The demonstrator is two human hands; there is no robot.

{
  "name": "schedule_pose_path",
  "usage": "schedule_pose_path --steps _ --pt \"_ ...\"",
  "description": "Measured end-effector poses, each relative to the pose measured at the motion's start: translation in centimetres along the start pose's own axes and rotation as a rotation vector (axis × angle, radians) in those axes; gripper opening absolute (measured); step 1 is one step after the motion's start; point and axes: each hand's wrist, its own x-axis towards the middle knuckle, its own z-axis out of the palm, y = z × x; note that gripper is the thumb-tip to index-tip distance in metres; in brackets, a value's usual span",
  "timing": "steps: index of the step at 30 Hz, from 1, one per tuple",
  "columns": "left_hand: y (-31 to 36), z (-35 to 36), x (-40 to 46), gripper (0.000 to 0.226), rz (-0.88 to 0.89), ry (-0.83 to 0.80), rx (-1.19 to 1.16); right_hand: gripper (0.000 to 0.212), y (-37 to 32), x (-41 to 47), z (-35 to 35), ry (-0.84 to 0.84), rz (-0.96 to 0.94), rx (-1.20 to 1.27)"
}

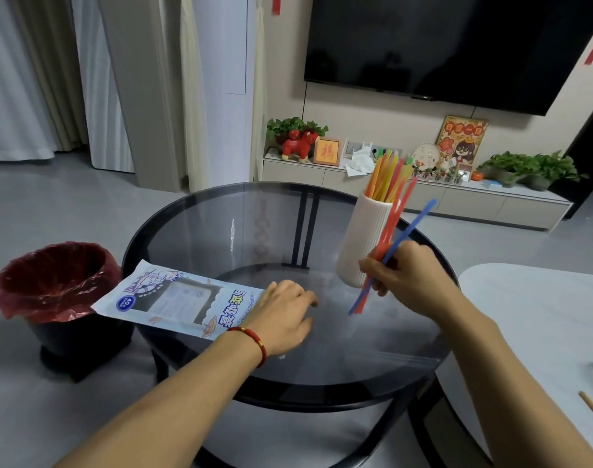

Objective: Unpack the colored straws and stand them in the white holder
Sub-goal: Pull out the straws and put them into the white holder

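Head view:
- Desk [221, 211]: round, dark glass top; carries the items below.
- White holder [362, 241]: ribbed, upright near the desk's far right edge, already holding a fan of orange, yellow, red and green straws [388, 173] that lean outward from its mouth.
- Right hand [406, 278]: just beside the holder, on its near right side, fingers pinched on a small bunch of red straws and one blue [394, 238]. The bunch is tilted, upper ends toward the holder's mouth, judged a carry for dropping them in.
- Left hand [281, 315]: relaxed, fingers down on the glass near the desk's middle, touching the end of the packet, grasping nothing plainly; likely steadying it.
- Straw packet [173, 298]: printed, flat, overhanging the desk's left edge; it appears emptied.
- Bin [52, 282]: red-lined, on the floor beside the desk's left edge, handy for the packet.
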Motion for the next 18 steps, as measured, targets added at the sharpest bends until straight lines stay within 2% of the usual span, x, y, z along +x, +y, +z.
schedule_pose_path --steps 3,6,11,18 --pt "-0.3 0.2 -0.3 0.038 -0.017 -0.064 0.023 0.028 0.6 0.3 1.8 -0.105 0.040 -0.121" --pt "-0.5 0.3 -0.4 0.040 -0.026 -0.080 0.019 0.030 1.3 0.1 2.4 -0.032 0.049 -0.068" --pt "-0.2 0.1 -0.2 0.040 0.003 0.018 -0.014 0.024 1.3 -0.7 2.7 0.056 0.087 0.066" --pt "0.4 0.0 -0.1 0.039 0.018 0.117 0.003 0.020 -1.5 2.7 -3.5 0.615 0.010 0.505"
